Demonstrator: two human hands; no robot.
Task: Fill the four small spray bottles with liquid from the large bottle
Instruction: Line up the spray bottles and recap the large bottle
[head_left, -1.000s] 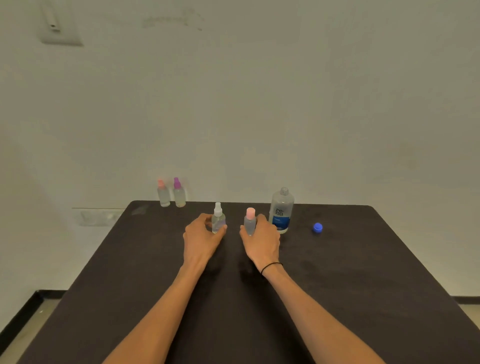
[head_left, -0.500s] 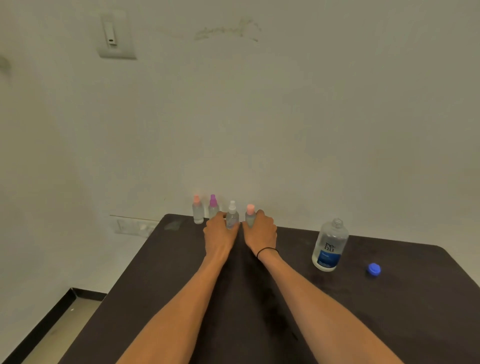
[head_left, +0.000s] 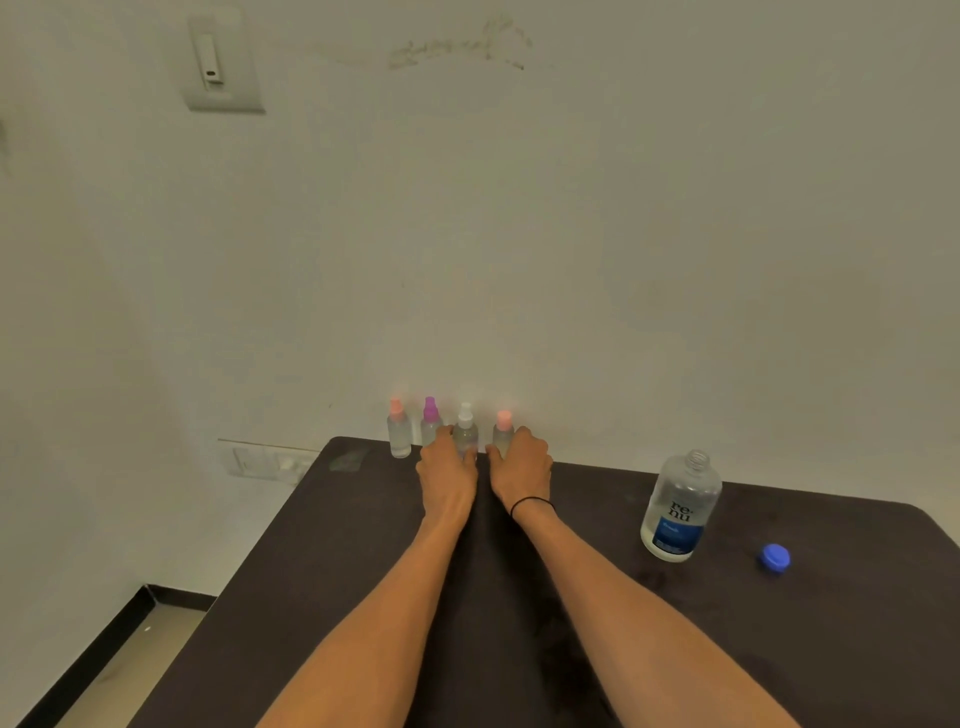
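Four small spray bottles stand in a row at the table's far edge by the wall. The leftmost has a peach cap (head_left: 398, 434), and beside it is a purple-capped bottle (head_left: 430, 423). My left hand (head_left: 448, 470) grips the white-capped bottle (head_left: 465, 431). My right hand (head_left: 521, 465) grips the pink-capped bottle (head_left: 503, 428). Both held bottles stand on the dark table (head_left: 571, 597). The large clear bottle (head_left: 680, 506) with a blue label stands uncapped to the right. Its blue cap (head_left: 775, 558) lies further right.
The table's left edge drops to the floor (head_left: 130, 670). A wall with a switch plate (head_left: 221, 65) rises directly behind the bottle row. A socket strip (head_left: 265, 461) sits on the wall at table height.
Both hands carried the white-capped and pink-capped bottles from the table's middle to the far edge, next to the other two. The view has swung left.
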